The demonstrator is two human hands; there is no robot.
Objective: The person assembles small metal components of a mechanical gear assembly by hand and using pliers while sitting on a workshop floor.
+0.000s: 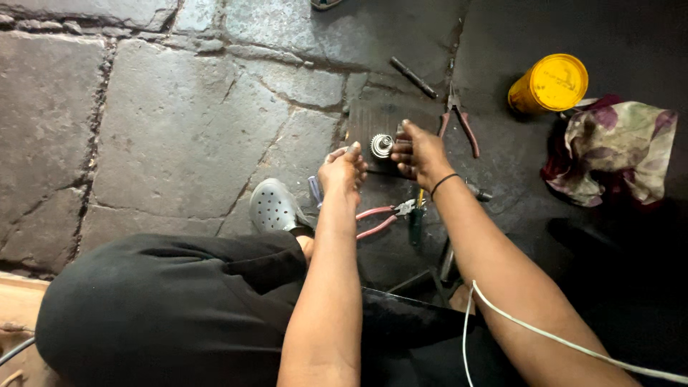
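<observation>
- Hands meet over a dark block (373, 118) on the stone floor (179, 122), a little right of the middle of the view.
- Your right hand (418, 152) has its fingers curled narrow around one end of a small toothed metal gear (381, 145), pinching it at the gear's right side.
- Your left hand (344, 170) sits just beside the gear on its left, fingers bent and close together; whether they touch the gear cannot be told.
- Nearer to you, just under both hands, pink-handled pliers (383, 217) lie on the floor.
- Farther right, red-handled pliers (459, 122) lie next to the block, with a dark metal rod (413, 77) beyond them.
- At the far right stands a yellow can (550, 84), and a patterned cloth (616, 150) lies crumpled just beside it.
- Your grey perforated shoe (274, 208) rests to the left of your left wrist.
- White cord (566, 344) crosses your right forearm near the bottom edge.
</observation>
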